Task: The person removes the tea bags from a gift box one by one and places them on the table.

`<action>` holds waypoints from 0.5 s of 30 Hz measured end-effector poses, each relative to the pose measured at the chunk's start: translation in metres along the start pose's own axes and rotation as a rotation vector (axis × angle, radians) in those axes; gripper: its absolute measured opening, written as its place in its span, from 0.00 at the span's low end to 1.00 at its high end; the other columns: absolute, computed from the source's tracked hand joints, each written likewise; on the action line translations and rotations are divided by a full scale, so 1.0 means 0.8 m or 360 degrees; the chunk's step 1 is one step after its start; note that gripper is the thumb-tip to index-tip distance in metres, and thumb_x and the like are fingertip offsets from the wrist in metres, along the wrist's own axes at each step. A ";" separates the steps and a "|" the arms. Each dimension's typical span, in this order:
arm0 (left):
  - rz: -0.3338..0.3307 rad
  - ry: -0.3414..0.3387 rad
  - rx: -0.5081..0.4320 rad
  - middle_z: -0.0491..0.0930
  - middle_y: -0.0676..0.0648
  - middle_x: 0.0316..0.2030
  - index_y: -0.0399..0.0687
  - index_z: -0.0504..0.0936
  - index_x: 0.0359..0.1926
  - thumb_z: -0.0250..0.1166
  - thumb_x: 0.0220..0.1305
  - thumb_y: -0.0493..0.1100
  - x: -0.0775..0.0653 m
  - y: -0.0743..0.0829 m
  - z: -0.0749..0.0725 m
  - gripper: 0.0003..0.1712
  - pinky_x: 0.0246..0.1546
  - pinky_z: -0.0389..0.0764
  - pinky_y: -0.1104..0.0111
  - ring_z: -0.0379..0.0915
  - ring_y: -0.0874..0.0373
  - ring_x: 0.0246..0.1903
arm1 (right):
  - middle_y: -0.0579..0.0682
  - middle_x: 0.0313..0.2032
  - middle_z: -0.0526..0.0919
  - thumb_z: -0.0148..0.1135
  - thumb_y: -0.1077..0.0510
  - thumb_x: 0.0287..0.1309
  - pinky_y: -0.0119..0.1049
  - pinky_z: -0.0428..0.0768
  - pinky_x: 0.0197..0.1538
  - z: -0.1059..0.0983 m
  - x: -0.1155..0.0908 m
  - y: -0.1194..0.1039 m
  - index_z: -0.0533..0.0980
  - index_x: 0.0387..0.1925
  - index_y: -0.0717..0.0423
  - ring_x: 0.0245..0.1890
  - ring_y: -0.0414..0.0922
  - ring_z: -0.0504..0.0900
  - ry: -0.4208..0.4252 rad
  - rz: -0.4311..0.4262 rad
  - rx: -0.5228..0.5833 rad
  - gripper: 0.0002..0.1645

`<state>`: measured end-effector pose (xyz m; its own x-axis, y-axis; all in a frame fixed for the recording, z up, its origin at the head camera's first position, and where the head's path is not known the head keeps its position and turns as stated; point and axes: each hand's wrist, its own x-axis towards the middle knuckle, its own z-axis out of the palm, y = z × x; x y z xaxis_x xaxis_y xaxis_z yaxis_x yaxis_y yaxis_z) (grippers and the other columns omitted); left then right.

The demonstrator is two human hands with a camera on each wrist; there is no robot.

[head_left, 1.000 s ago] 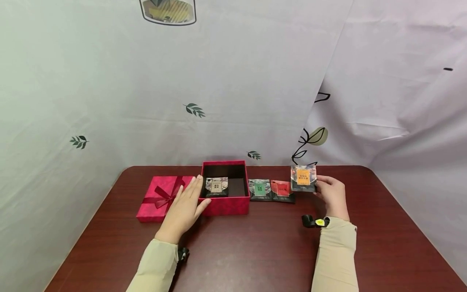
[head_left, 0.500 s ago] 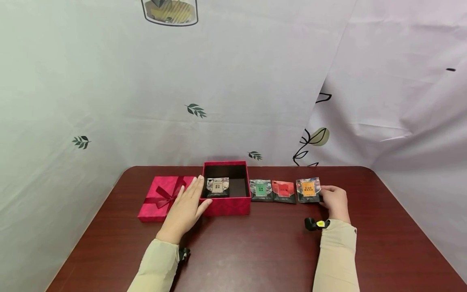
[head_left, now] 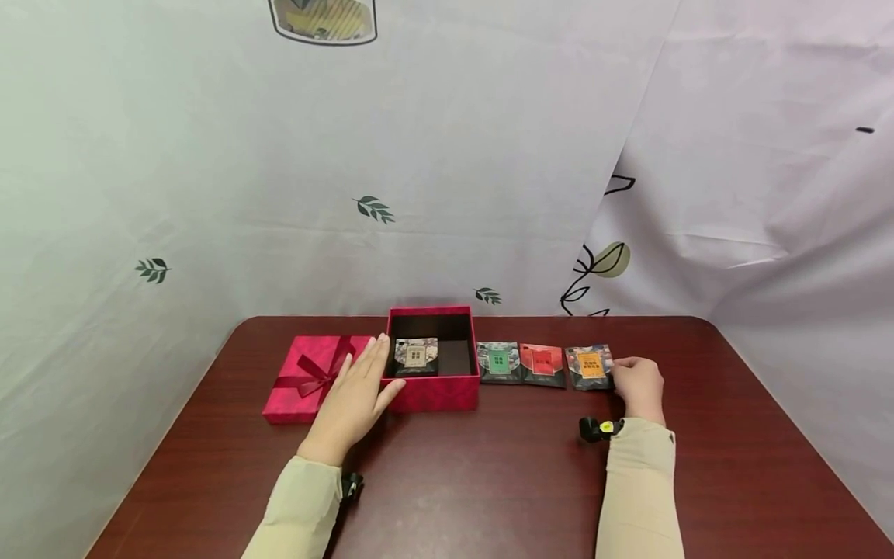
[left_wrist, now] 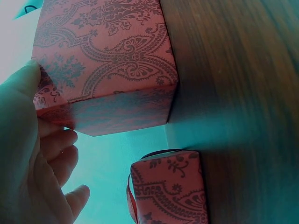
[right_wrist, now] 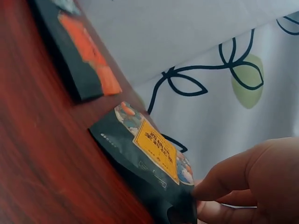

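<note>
My right hand (head_left: pixel 639 388) pinches the right edge of a dark sachet with an orange label (head_left: pixel 590 366) between thumb and fingers. In the right wrist view the thumb and a finger close on the corner of this sachet (right_wrist: pixel 150 156), low over the table. My left hand (head_left: pixel 352 400) rests with straight fingers at the left side of a red patterned gift box (head_left: pixel 433 394), its thumb near the front corner. Inside the box lies a sachet with a beige label (head_left: pixel 416 357); the right part shows dark bottom.
Between the box and the right hand lie a green-labelled sachet (head_left: pixel 499 362) and a red-labelled sachet (head_left: pixel 542 365). The red lid with a ribbon bow (head_left: pixel 296 392) lies left of the box, partly behind the left hand. A white printed curtain (head_left: pixel 447 171) hangs behind the table (head_left: pixel 482 481).
My right hand has lowered the orange-labelled sachet from above the table to the right end of the row, still pinching it. My left hand has stayed at the box.
</note>
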<state>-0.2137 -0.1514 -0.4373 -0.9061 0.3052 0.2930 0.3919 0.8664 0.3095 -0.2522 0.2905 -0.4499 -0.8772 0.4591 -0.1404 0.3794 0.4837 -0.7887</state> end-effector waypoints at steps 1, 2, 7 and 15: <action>0.0002 0.0006 0.0000 0.56 0.38 0.77 0.36 0.55 0.78 0.62 0.71 0.56 0.000 0.000 0.000 0.46 0.74 0.50 0.41 0.50 0.41 0.76 | 0.74 0.54 0.77 0.53 0.57 0.72 0.42 0.82 0.37 0.000 0.000 0.000 0.78 0.55 0.73 0.44 0.59 0.80 0.0022 -0.0007 -0.0040 0.23; 0.0004 0.0011 0.0003 0.56 0.38 0.77 0.36 0.56 0.78 0.62 0.71 0.56 0.000 0.000 0.000 0.46 0.74 0.50 0.41 0.50 0.41 0.76 | 0.73 0.54 0.77 0.53 0.56 0.72 0.45 0.81 0.40 0.000 0.000 -0.001 0.78 0.54 0.73 0.46 0.60 0.79 0.0040 -0.0010 -0.0072 0.23; 0.0014 0.0025 0.0009 0.57 0.37 0.76 0.35 0.56 0.77 0.62 0.71 0.56 -0.001 0.001 0.000 0.46 0.73 0.51 0.40 0.51 0.40 0.76 | 0.73 0.57 0.76 0.50 0.57 0.72 0.57 0.77 0.52 -0.003 -0.001 -0.004 0.78 0.55 0.72 0.54 0.65 0.75 0.0063 -0.0023 -0.0104 0.23; 0.0019 0.0038 0.0013 0.57 0.37 0.76 0.35 0.57 0.77 0.62 0.71 0.56 -0.001 0.000 0.001 0.45 0.73 0.52 0.40 0.51 0.39 0.76 | 0.72 0.57 0.76 0.48 0.56 0.73 0.59 0.76 0.52 -0.011 -0.008 -0.018 0.77 0.57 0.70 0.54 0.66 0.74 0.0058 -0.0122 -0.0086 0.24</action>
<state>-0.2136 -0.1513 -0.4384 -0.8972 0.3063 0.3180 0.4013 0.8660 0.2983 -0.2494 0.2866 -0.4323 -0.8933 0.4456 -0.0581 0.3276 0.5573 -0.7629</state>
